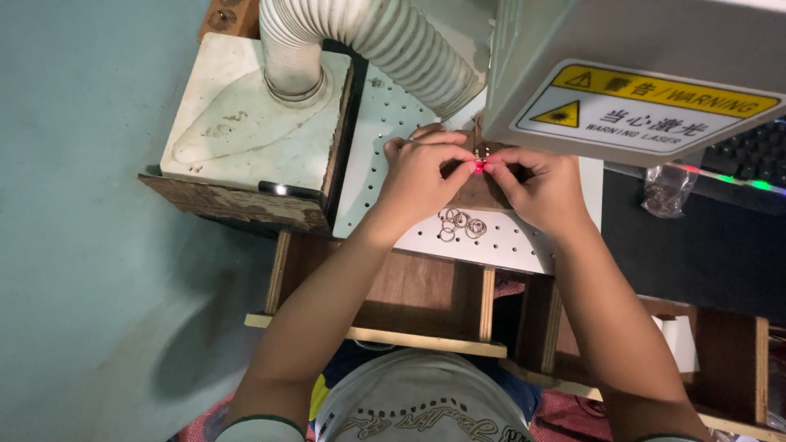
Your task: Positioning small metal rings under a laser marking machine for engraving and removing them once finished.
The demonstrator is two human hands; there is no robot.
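Observation:
My left hand and my right hand meet fingertip to fingertip under the grey laser machine head. Between the fingertips sits a small metal ring lit by a red laser dot; both hands pinch it over a brown block on the white perforated plate. Several loose metal rings lie in a small pile on the plate just below my left hand.
A ribbed white extraction hose runs into a worn white box at the left. A keyboard with coloured lights and a crumpled clear bag sit at the right. Wooden frame compartments lie below the plate.

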